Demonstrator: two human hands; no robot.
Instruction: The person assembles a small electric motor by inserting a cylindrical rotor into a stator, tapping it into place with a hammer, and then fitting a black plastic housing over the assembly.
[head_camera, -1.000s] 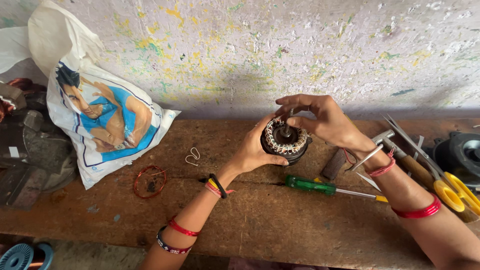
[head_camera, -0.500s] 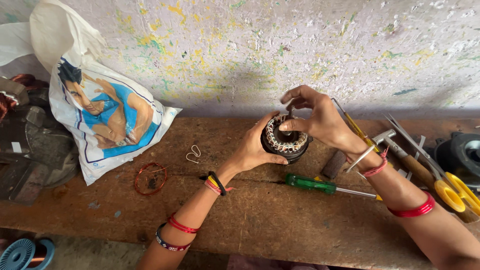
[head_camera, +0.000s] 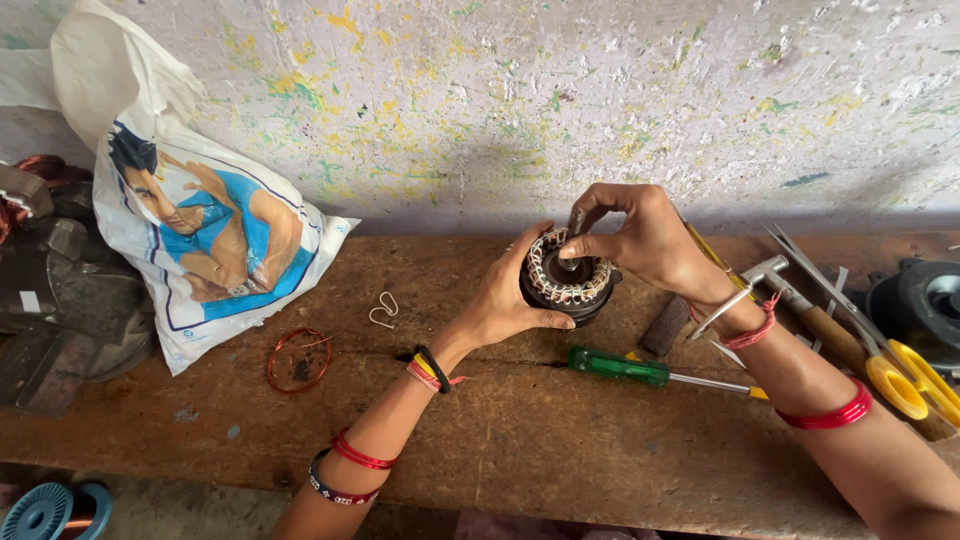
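A round black motor stator (head_camera: 568, 280) with pale and reddish wire windings is held a little above the wooden bench (head_camera: 520, 440). My left hand (head_camera: 505, 300) cups its left side, thumb under the rim. My right hand (head_camera: 640, 235) reaches over the top with fingers pinched on a small dark part at the stator's centre hole. Both wrists carry red bangles and threads.
A green-handled screwdriver (head_camera: 625, 368) lies just below the stator. Yellow-handled scissors (head_camera: 900, 375), a hammer and other tools lie at the right. A copper wire coil (head_camera: 297, 358) and a bent wire clip (head_camera: 382, 310) lie left. A printed plastic bag (head_camera: 200, 240) leans on the wall.
My right hand has shifted from the stator's right rim to over its centre, fingers now pinched there. The left hand keeps holding the stator.
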